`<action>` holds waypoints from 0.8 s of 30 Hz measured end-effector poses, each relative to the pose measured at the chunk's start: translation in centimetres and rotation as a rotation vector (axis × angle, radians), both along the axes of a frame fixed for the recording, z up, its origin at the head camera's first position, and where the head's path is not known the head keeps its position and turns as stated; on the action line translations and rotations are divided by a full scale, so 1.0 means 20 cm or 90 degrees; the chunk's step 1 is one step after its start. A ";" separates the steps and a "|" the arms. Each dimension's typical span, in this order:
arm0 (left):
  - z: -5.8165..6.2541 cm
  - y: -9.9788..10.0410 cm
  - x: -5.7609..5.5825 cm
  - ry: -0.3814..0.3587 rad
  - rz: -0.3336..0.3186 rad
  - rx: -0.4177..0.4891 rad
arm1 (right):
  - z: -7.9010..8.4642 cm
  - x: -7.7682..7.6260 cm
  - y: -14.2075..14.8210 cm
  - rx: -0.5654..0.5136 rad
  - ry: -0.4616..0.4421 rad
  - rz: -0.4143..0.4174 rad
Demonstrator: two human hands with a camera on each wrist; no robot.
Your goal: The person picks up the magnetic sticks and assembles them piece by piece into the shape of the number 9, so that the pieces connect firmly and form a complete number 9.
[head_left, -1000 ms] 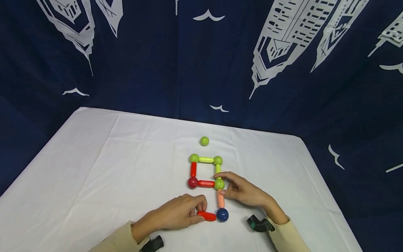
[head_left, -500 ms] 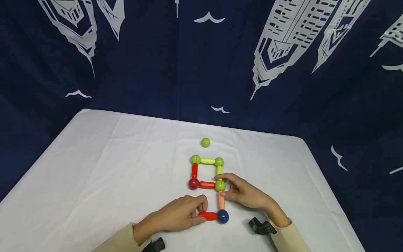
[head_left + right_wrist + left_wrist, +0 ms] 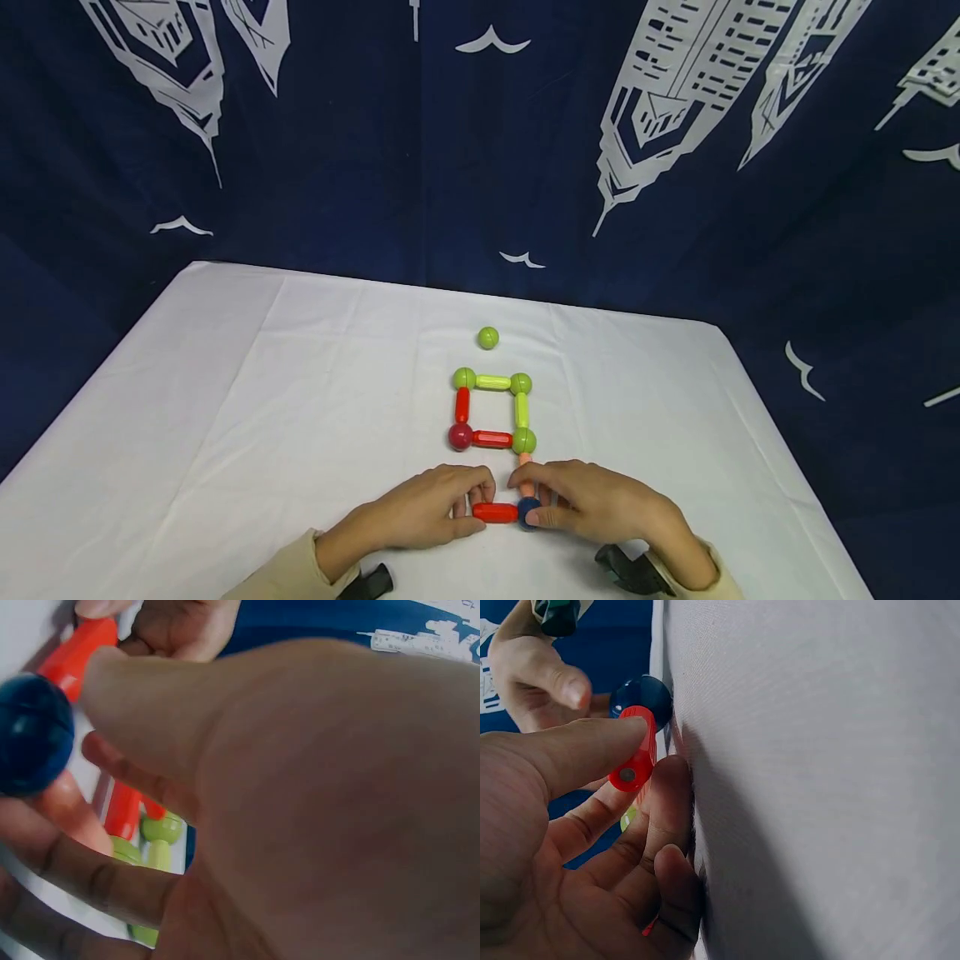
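Observation:
My left hand (image 3: 429,508) pinches a red magnetic rod (image 3: 495,512) between thumb and fingers. The rod's right end meets a dark blue ball (image 3: 527,510); in the left wrist view the bare end of the rod faces the camera. My right hand (image 3: 603,502) curls round the blue ball, thumb at its near side and fingers over the orange rod (image 3: 525,460). That rod joins the blue ball to a green ball (image 3: 524,440), a corner of a square of rods and balls. The hand partly covers the orange rod and the blue ball.
The square also has a dark red ball (image 3: 461,437), red rods (image 3: 492,439) and yellow-green rods (image 3: 492,382). A loose green ball (image 3: 488,337) lies beyond it. A white cloth (image 3: 300,400) covers the table; a dark blue curtain (image 3: 337,167) hangs behind.
My right hand has moved nearer, from the green corner ball and orange rod to the blue ball. The red rod in my left hand has shifted right and now touches the blue ball.

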State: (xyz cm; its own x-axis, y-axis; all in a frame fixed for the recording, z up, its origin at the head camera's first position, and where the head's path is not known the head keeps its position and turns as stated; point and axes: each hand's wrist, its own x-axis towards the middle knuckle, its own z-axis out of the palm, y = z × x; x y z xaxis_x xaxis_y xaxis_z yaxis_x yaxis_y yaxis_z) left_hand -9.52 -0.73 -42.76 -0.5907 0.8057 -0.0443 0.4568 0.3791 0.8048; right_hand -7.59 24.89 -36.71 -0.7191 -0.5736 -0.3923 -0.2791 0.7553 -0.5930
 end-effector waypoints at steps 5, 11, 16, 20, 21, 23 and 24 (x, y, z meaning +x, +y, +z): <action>0.00 0.00 0.00 0.005 -0.003 0.000 | -0.04 0.00 -0.03 0.043 -0.015 0.014; 0.03 -0.01 -0.01 0.000 -0.017 -0.003 | -0.06 0.00 -0.04 0.059 0.002 0.021; 0.09 -0.06 -0.07 -0.002 -0.010 -0.002 | -0.07 -0.01 -0.04 0.053 0.004 0.035; 0.15 -0.08 -0.17 0.044 0.014 0.052 | -0.07 -0.02 -0.04 0.044 0.002 0.043; 0.17 -0.07 -0.21 0.060 0.024 0.063 | -0.07 -0.02 -0.04 0.042 -0.002 0.042; 0.20 -0.06 -0.28 0.092 0.050 0.079 | -0.08 -0.02 -0.04 0.039 -0.004 0.042; 0.21 -0.04 -0.32 0.100 0.067 0.081 | -0.08 -0.02 -0.05 0.039 -0.005 0.041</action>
